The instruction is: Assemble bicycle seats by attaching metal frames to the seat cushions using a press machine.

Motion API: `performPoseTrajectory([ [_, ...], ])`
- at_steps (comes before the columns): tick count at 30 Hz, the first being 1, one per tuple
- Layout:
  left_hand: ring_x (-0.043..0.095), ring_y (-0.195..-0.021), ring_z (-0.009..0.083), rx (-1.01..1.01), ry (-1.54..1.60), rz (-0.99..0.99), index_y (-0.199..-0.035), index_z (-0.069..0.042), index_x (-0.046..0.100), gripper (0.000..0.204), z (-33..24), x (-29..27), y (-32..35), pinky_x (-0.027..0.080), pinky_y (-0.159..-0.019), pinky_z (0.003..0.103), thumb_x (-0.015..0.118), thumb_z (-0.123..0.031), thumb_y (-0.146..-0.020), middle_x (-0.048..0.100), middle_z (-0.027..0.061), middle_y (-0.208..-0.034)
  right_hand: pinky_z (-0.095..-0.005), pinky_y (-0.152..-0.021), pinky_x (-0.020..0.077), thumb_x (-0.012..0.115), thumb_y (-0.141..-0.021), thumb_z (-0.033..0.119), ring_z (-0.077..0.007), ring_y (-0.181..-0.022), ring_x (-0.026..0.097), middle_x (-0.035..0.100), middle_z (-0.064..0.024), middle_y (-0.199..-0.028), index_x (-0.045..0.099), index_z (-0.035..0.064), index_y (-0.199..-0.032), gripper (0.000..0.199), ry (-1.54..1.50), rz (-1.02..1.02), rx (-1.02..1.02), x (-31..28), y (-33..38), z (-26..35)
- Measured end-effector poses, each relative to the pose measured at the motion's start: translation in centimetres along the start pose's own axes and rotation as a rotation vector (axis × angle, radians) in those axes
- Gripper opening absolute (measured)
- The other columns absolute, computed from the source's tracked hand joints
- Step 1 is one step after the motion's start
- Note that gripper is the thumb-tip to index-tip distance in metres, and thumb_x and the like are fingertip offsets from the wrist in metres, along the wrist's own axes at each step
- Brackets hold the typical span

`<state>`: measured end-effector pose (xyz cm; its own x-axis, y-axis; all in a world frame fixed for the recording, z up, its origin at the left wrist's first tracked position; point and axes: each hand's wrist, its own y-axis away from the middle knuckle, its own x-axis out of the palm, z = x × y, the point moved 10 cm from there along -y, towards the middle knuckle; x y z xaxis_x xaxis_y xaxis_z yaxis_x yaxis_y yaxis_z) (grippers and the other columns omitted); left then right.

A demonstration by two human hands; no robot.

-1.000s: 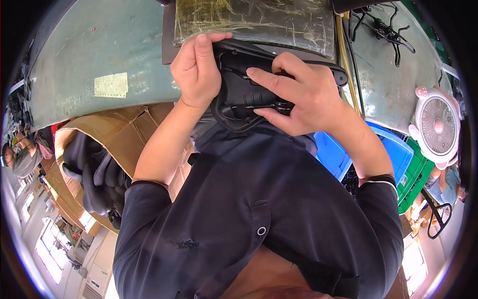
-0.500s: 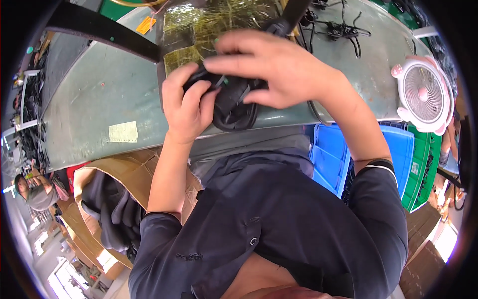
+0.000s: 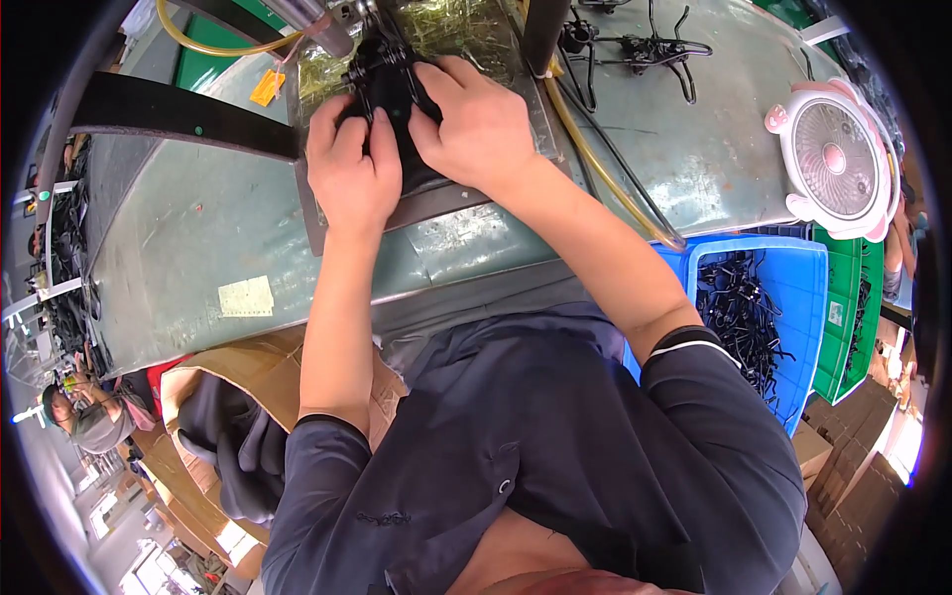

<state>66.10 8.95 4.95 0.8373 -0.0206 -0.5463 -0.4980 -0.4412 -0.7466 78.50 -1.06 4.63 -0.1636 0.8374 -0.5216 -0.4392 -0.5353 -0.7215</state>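
Observation:
A black part with a jointed bracket at its far end lies over the tape-covered plate at the far middle of the bench. My left hand grips its left side, fingers curled and thumb on top. On the opposite side, my right hand is closed round the edge, its thumb near the left one. Just beyond, a silver metal cylinder points down close to the bracket. The part's underside and near end are partly hidden by my hands.
Dark frame bars flank the work spot. Yellow hose runs down its right side. Black wire brackets and a pink-white fan stand rightward. Below are a blue bin of black parts, a green bin and a carton.
Both hands have moved from working over the black part nearer the bench edge to gripping its two sides farther in. The bracket end now shows beside the metal cylinder.

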Motion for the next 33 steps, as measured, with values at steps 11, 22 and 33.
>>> performPoseTrajectory([
  [11, 0.069, -0.113, 0.0433, -0.085, 0.029, -0.082, -0.116, -0.005, 0.065, 0.037, 1.4, -0.4, 0.1, 0.058, -0.095, 0.048, 0.085, -0.017, -0.088, 0.068, 0.021, -0.133, -0.0471, -0.085, 0.062, 0.08, -0.091, 0.036, -0.0428, -0.103, 0.073, 0.071, -0.0246, -0.121, 0.061, -0.0081, -0.135, 0.065, -0.018, -0.089, 0.028, 0.0, -0.2, -0.4],
  [22, 0.074, -0.098, 0.0246, -0.609, 0.262, 0.31, -0.12, -0.001, 0.072, 0.041, 5.0, -1.1, 0.0, 0.058, -0.09, 0.037, 0.076, -0.01, -0.081, 0.076, 0.0134, -0.113, -0.0433, -0.113, 0.0531, 0.071, -0.094, 0.016, -0.0398, -0.13, 0.069, 0.07, -0.0257, -0.139, 0.053, -0.003, -0.152, 0.064, -0.795, 0.317, 0.427, -3.3, 0.9, -3.1],
  [33, 0.079, -0.091, 0.0202, -0.724, 1.218, 0.78, -0.123, 0.002, 0.065, 0.027, -7.7, -1.7, -1.4, 0.064, -0.074, 0.031, 0.067, -0.021, -0.11, 0.077, 0.0121, -0.105, -0.037, -0.089, 0.0595, 0.086, -0.08, 0.016, -0.0207, -0.091, 0.075, 0.077, -0.0097, -0.103, 0.07, -0.0012, -0.122, 0.048, -0.438, -0.031, 0.705, -15.0, 6.7, -11.1],
])
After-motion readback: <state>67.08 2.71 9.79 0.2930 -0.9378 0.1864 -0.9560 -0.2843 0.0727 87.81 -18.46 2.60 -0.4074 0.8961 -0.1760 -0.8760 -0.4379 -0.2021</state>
